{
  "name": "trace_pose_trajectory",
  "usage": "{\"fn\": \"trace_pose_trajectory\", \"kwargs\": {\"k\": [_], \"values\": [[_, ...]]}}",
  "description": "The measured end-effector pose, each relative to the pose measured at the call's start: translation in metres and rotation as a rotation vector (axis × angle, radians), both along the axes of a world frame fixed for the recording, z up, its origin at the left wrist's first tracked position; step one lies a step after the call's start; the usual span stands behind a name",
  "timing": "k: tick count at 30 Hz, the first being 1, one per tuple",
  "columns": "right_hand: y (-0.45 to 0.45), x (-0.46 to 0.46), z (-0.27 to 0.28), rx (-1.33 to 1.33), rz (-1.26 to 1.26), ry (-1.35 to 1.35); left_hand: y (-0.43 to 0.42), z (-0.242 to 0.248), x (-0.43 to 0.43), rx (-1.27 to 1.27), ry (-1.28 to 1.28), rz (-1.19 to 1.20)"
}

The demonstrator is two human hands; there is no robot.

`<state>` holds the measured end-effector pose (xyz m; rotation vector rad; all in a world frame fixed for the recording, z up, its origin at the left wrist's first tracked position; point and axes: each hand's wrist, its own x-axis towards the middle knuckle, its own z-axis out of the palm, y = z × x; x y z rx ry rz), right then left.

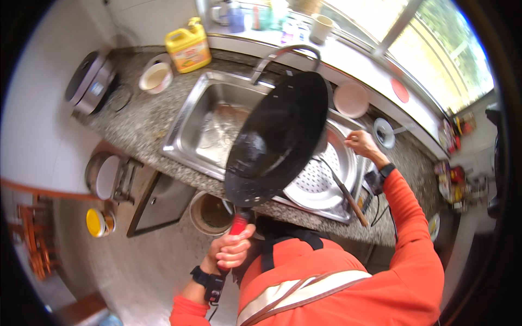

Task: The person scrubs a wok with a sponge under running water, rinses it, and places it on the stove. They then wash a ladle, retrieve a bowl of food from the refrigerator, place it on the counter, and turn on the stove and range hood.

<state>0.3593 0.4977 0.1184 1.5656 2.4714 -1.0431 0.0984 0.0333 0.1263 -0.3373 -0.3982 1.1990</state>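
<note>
My left hand grips the red handle of a black wok. The wok is held tilted above the steel double sink, its wet inner surface showing, and it hides part of both basins. Over the right basin's far side is my right hand, fingers curled; whether anything is inside them cannot be seen. Below that hand a perforated metal colander sits in the right basin. A utensil with a wooden handle lies across the colander and the sink's front rim. Water shows in the left basin.
Behind the wok arches the faucet. A yellow detergent jug, a bowl and a rice cooker stand on the left counter. Below, a cabinet door hangs open beside a bucket. A strainer lies at right.
</note>
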Motion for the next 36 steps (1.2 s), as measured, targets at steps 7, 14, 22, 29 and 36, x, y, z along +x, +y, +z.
{"fn": "trace_pose_trajectory", "kwargs": {"k": [7,14,22,29,36], "values": [[-0.066,0.031,-0.048,0.258,0.296,-0.368,-0.014,0.019,-0.006,-0.148,0.069,0.037],[-0.086,0.036,-0.082,0.229,0.389,-0.447,-0.030,0.032,-0.008,-0.150,0.089,0.054],[-0.091,0.034,-0.066,0.027,0.200,-0.171,-0.047,0.031,0.001,-0.098,-0.001,0.053],[-0.135,0.069,-0.052,-1.115,-0.203,0.820,-0.081,0.034,0.000,-0.117,0.135,0.018],[-0.196,0.091,-0.063,-1.142,-0.103,1.080,-0.116,0.031,-0.006,-0.114,0.248,-0.014]]}}
